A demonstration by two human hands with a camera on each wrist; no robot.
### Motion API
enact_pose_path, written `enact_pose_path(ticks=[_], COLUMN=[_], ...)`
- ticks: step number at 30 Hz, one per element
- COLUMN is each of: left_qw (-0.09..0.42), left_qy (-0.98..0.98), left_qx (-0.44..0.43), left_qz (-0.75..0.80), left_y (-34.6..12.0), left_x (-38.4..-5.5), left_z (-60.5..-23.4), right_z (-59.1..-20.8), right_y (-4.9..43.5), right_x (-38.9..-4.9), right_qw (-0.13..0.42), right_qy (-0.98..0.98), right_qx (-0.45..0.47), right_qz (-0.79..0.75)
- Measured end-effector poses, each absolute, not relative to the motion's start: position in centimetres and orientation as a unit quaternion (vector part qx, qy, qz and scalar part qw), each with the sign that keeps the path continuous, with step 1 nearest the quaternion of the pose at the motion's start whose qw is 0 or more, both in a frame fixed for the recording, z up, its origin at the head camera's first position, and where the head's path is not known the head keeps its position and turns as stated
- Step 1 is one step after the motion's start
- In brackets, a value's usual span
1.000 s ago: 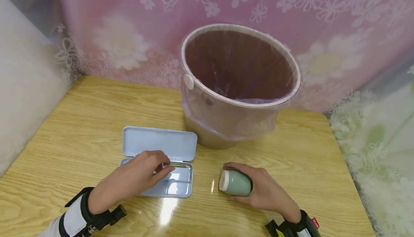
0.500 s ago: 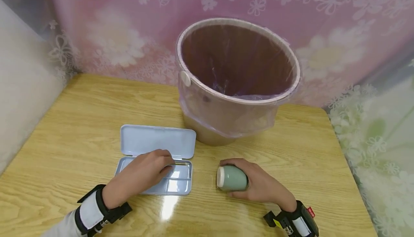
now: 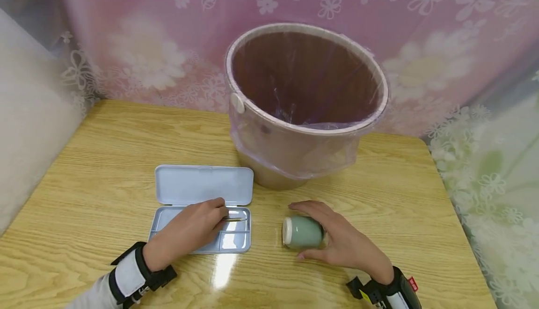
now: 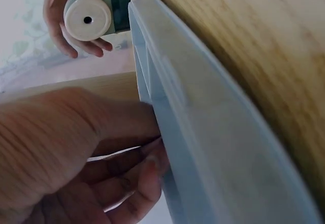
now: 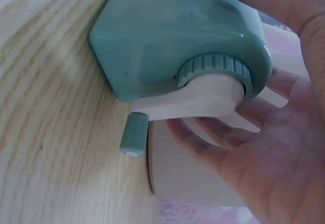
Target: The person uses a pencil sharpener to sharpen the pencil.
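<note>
In the head view my left hand (image 3: 191, 227) reaches into the open light-blue pencil case (image 3: 204, 185), thumb and fingertips pinching a thin pencil (image 3: 236, 219). The pencil's end sticks out to the right over the case's compartments; in the left wrist view it is hidden behind the hand. To the right, a green pencil sharpener (image 3: 305, 232) stands on the table, its white round face with a hole turned left. My right hand (image 3: 337, 239) is spread around it, fingers and thumb apart from its sides in the head view. The right wrist view shows its white crank (image 5: 198, 99) and green knob (image 5: 134, 132).
A large bin (image 3: 273, 159) lined with a clear purplish bag stands behind the case and sharpener, close to the case lid. The wooden table (image 3: 126, 131) meets a pink flowered cloth (image 3: 147, 56) at the back and pale cloths at both sides.
My left hand has lowered its fingers onto the pencil, and the pencil has shifted slightly toward me. My right hand has loosened and spread around the sharpener, which it held closely before.
</note>
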State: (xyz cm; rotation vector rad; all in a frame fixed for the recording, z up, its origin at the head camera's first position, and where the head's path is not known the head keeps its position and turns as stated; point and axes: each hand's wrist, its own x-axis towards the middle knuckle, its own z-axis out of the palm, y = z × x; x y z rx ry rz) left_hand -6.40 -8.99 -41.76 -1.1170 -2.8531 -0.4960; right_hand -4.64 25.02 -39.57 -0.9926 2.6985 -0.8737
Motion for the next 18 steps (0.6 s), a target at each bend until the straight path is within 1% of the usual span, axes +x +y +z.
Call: enact_pose_path(ticks=[4,11,18], left_qw=[0.013,-0.038,-0.017], left_qy=[-0.911,-0.906,-0.918], left_qx=[-0.376,-0.380,-0.365], left_qz=[-0.171,-0.183,-0.155], left_y=[-9.1,-8.9,-9.0], left_x=[-6.9,-7.6,-7.6], left_z=[-41.8,-41.4,-41.0], right_z=[-39.5,-39.5,-39.6], right_y=[24.7,24.3,24.2], right_x=[-4.6,-4.5,-4.6], right_qw=[0.073,0.078,0.068], right_qy=[0.893,0.895,0.897], right_qx=[-0.332,-0.329,-0.332], right_qz=[-0.295,-0.291,-0.284])
